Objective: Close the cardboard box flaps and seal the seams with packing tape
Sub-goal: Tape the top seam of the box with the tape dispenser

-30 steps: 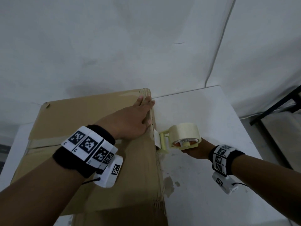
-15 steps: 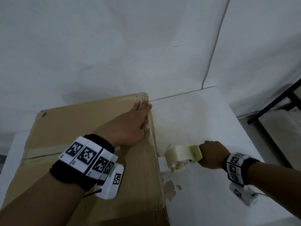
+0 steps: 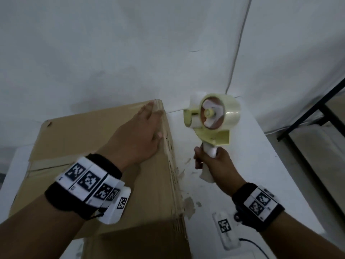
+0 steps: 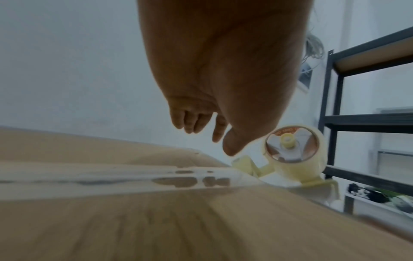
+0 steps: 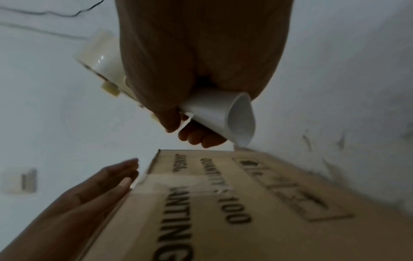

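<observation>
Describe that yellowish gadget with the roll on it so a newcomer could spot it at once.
Start at the big brown cardboard box on the white table. Just off its right edge, the right hand grips a tape dispenser by its white handle, raised clear of the table. It is the only pale yellow thing, carrying a roll of clear tape.

Your bare forearms each wear a black wristband wrapped with white panels of black square-pattern markers; a small white camera unit with a thin black cable hangs beneath each wrist.
</observation>
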